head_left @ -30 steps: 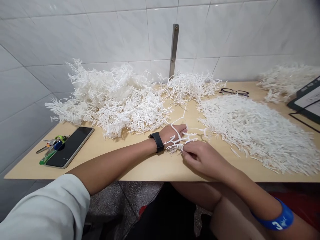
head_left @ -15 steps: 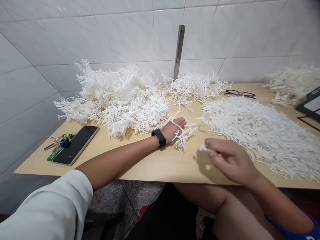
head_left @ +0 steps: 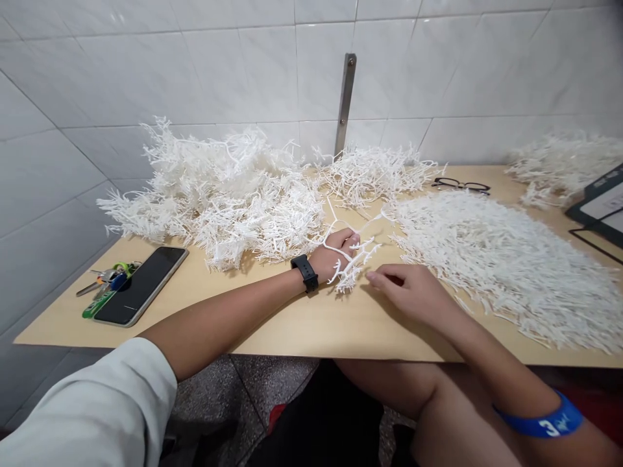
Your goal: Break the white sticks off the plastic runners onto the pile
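The white branched sprig is in the left hand, above the table, its thin arms fanning out over the knuckles and past the fingertips. The left fingers are curled closed on it, though the exact grip is partly hidden. The right hand is just beside the sprig's lower tips, thumb and forefinger bent close together; I cannot tell whether anything is between them. A black watch is on the left wrist and a blue band circles the right forearm. Beyond the left hand lies a big heap of white sprigs, with 1 smaller heap to its right. A wide pile of short white pieces spreads to the right of both hands, and 1 pair of glasses lies behind it. Farther left, a phone lies beside some keys. At the back, 1 metal strip stands against the tiled wall.
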{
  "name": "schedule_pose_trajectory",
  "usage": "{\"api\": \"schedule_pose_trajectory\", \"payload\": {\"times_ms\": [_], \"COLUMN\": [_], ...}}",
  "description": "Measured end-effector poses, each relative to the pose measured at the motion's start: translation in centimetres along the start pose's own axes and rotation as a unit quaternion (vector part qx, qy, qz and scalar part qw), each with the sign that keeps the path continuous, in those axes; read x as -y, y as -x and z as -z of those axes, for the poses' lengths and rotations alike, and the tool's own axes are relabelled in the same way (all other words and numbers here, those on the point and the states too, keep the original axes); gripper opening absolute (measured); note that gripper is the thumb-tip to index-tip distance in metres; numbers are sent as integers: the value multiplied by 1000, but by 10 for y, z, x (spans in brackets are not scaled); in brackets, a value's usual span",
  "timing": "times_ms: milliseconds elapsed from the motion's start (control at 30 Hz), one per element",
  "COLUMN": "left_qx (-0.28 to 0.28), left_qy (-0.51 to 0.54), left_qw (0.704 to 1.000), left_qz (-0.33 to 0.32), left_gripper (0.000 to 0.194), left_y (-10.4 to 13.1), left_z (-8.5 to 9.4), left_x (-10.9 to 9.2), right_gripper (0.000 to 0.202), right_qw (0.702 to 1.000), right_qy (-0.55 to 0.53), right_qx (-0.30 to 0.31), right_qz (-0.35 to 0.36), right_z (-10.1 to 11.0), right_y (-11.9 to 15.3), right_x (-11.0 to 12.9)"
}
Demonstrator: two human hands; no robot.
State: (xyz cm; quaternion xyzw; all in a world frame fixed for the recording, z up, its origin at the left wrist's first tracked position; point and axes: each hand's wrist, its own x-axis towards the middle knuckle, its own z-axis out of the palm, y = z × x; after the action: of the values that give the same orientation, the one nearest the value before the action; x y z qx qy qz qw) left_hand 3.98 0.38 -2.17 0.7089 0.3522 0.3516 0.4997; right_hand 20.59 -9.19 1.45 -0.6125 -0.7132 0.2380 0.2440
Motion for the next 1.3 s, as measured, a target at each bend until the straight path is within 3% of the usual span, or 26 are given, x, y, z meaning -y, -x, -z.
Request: {"api": "schedule_pose_trajectory", "payload": {"times_ms": [133,267,367,467,633,767,967,1133,1300], "left_qx": [-52,-71,-75,-64,-5,30,6,-33,-38], "left_qy": [-87,-177,-186,-174,-143,-93,-36,34,83], "left_qw": [994,980,978,981,988,994,999,999,995], "left_qz": [-43,-54,-61,-59,-61,-57,-34,12,35], "left_gripper": [34,33,32,32,32,34,35,35,36], "left_y": [3,10,13,12,7,4,0,-7,-10], "left_z": [0,0,-1,0,0,0,2,7,7], "left_x": [-5,-16,-21,-21,-15,-9,-2,1,-1], "right_gripper": [42,44,38,33,30,27,46,50,31], "right_qw": [995,999,999,998,999,994,978,987,965], "right_qy": [-88,-27,12,11,-4,81,199,110,239], "right_qx": [35,19,22,28,12,-3,-17,-46,-104], "right_qz": [11,-2,37,64,52,72,60,108,21], "right_z": [-16,-25,-26,-23,-21,-23,-19,-7,6], "right_y": [-6,-11,-10,-9,-10,-10,0,15,10], "right_x": [17,18,17,15,11,10,16,20,-7]}}
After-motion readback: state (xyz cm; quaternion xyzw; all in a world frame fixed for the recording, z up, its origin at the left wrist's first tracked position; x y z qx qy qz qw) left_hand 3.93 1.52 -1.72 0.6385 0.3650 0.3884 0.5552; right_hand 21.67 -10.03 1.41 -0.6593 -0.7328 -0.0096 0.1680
